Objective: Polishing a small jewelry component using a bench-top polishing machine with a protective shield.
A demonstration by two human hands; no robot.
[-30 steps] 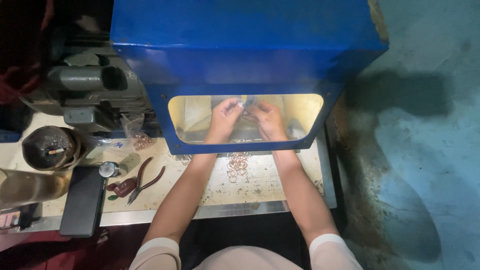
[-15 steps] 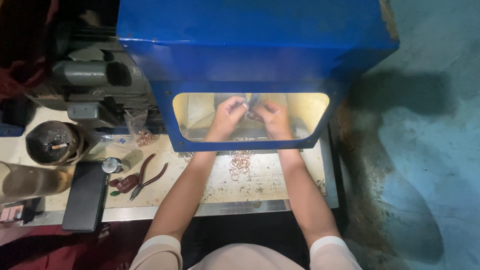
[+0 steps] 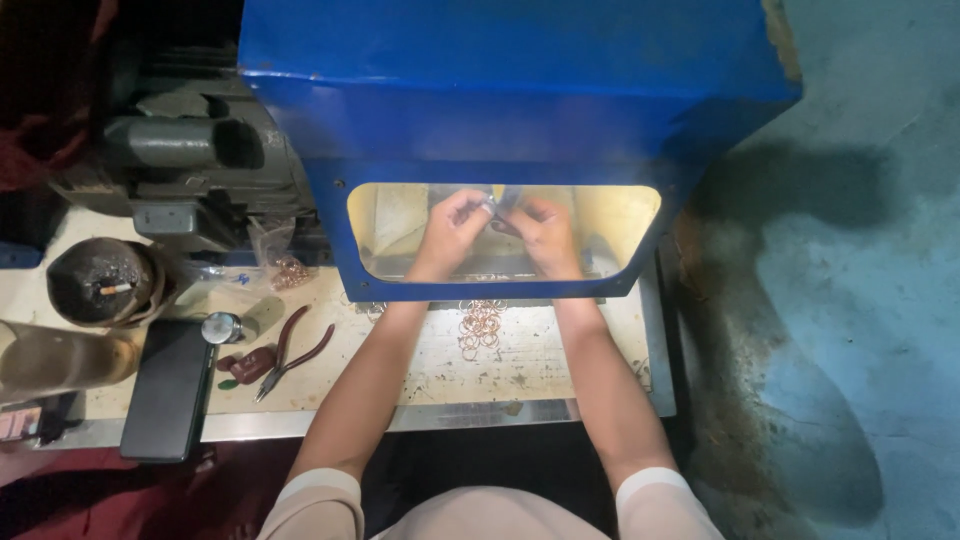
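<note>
Metal, small and pale, glints as a tiny piece [image 3: 490,205] pinched between the fingertips of the left hand [image 3: 452,232] and right hand [image 3: 545,235], both closed on it inside the lit window of the blue hood [image 3: 520,90]. Coppery rings [image 3: 482,325] lie heaped on the worn benchtop [image 3: 560,360] just below, with red-handled pliers [image 3: 290,350] further left.

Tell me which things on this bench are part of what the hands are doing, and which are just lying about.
In use:
left hand and right hand, together pinching a small metal piece
blue box with a lit window
copper rings heaped by the window

Lying about:
pliers
black phone
ashtray
bag of rings
grey machine
</note>
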